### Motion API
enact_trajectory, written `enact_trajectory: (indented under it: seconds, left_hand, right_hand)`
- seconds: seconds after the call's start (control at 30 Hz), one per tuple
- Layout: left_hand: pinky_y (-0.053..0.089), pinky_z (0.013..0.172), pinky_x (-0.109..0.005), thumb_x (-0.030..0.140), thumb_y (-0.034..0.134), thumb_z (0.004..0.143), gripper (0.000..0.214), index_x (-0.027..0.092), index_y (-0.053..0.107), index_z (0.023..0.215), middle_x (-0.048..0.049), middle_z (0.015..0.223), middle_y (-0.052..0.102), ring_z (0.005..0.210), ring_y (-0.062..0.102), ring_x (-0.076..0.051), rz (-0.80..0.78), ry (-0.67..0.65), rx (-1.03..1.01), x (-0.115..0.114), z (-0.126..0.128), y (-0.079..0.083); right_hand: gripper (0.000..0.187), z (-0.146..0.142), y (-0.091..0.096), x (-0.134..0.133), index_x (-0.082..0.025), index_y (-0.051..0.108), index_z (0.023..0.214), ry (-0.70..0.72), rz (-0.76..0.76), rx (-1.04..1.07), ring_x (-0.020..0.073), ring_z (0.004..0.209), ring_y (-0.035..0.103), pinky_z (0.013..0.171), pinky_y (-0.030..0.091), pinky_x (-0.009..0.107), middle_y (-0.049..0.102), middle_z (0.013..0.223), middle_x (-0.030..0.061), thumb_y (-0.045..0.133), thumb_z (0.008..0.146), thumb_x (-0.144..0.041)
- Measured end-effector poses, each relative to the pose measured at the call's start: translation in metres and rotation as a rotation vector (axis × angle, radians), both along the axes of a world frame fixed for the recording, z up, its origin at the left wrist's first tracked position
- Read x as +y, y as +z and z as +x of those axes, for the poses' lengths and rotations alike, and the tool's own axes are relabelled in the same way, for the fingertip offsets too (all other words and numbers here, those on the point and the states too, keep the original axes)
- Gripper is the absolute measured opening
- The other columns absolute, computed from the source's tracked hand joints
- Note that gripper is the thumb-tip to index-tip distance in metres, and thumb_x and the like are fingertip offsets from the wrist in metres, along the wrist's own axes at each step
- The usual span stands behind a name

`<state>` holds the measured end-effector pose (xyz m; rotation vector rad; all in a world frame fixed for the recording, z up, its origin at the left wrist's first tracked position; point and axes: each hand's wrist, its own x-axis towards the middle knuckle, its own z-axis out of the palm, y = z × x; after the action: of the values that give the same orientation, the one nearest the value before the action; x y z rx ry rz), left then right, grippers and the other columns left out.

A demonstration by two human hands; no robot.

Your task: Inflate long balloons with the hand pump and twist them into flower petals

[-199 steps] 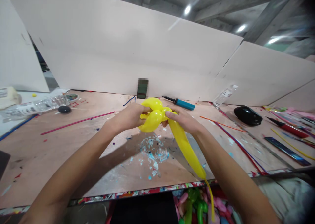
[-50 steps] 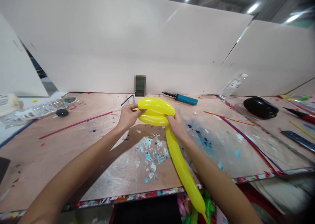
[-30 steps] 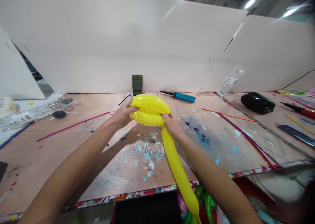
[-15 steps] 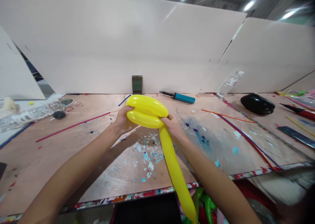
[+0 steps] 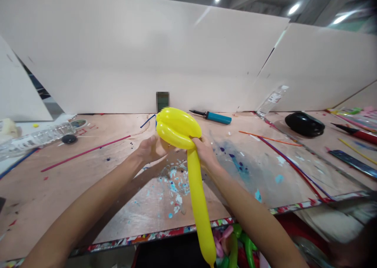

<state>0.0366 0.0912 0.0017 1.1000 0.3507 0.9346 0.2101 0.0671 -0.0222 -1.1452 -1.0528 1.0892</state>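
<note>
A long yellow modelling balloon (image 5: 178, 128) is folded into side-by-side loops above the table, and its straight tail hangs down past the table's front edge. My right hand (image 5: 203, 148) is closed on it, thumb and fingers pinching the joint where the loops meet the tail. Just below and left of the loops is my left hand (image 5: 151, 148), thumb apart from the fingers. Its fingertips are partly hidden under the balloon, and I cannot tell whether they touch it.
On the paint-stained table (image 5: 97, 193), a teal hand pump (image 5: 216, 117) lies near the white back panel. Uninflated balloons, including a dark pink one (image 5: 88, 152), lie around. A plastic bottle (image 5: 272, 101), a black rounded object (image 5: 304, 123) and a phone (image 5: 353, 162) are to the right.
My left hand has let go of the loops' left end and moved slightly down. The loops have turned a little, and the tail has swung left to hang more upright.
</note>
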Motion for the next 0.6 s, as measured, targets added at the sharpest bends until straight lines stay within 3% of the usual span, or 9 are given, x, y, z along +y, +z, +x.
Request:
enact_trajectory:
  seconds: [0.13,0.23,0.33,0.4,0.53,0.6]
  left_hand:
    - [0.050,0.085,-0.040,0.034,0.073,0.063,0.043,0.014,0.063,0.100,-0.0117,0.107,0.066,0.099,0.062,-0.029,0.027,0.155,0.066,-0.002,0.007,-0.001]
    - [0.053,0.069,-0.036,0.035,0.060,0.072,0.032,0.013,0.063,0.095,-0.0096,0.092,0.069,0.080,0.065,-0.025,-0.146,0.287,0.070,0.005,0.003,-0.001]
    - [0.053,0.061,-0.033,0.034,0.057,0.071,0.029,0.014,0.063,0.092,-0.0072,0.082,0.069,0.070,0.064,-0.022,-0.295,0.310,0.068,0.018,-0.010,0.001]
    - [0.052,0.057,-0.031,0.033,0.059,0.070,0.028,0.014,0.063,0.091,-0.0078,0.082,0.068,0.067,0.064,-0.020,-0.330,0.298,0.100,0.024,-0.023,0.003]
    - [0.048,0.048,-0.026,0.028,0.061,0.068,0.027,0.014,0.066,0.090,-0.0095,0.084,0.068,0.058,0.060,-0.016,-0.356,0.328,0.230,0.027,-0.061,0.006]
    - [0.046,0.046,-0.026,0.030,0.061,0.066,0.032,0.015,0.067,0.094,-0.0097,0.084,0.068,0.053,0.057,-0.015,-0.374,0.271,0.284,0.021,-0.085,0.006]
  right_hand:
    - [0.035,-0.003,0.003,-0.007,-0.021,0.054,0.102,0.213,-0.085,-0.032,0.0131,0.050,0.055,0.046,0.045,0.025,0.061,0.070,-0.0017,0.062,0.075,-0.042]
    - [0.049,-0.003,0.008,-0.012,-0.023,0.050,0.114,0.445,-0.066,-0.006,0.0141,0.063,0.060,0.053,0.049,0.026,0.063,0.088,0.0015,0.066,0.073,-0.044]
    - [0.064,-0.002,0.016,-0.014,-0.027,0.043,0.127,0.564,-0.048,-0.003,0.0152,0.072,0.061,0.059,0.051,0.028,0.062,0.099,0.0020,0.069,0.070,-0.038]
    - [0.062,-0.001,0.020,-0.018,-0.027,0.045,0.127,0.557,-0.021,-0.082,0.0155,0.071,0.061,0.061,0.051,0.029,0.063,0.097,0.0020,0.068,0.070,-0.035]
    - [0.042,0.007,0.025,-0.032,-0.029,0.055,0.116,0.408,0.035,-0.244,0.0200,0.077,0.062,0.068,0.051,0.034,0.066,0.090,0.0031,0.062,0.075,-0.036]
    - [0.034,0.013,0.027,-0.036,-0.028,0.057,0.111,0.397,0.005,-0.356,0.0205,0.074,0.062,0.065,0.050,0.034,0.066,0.083,0.0031,0.057,0.079,-0.038]
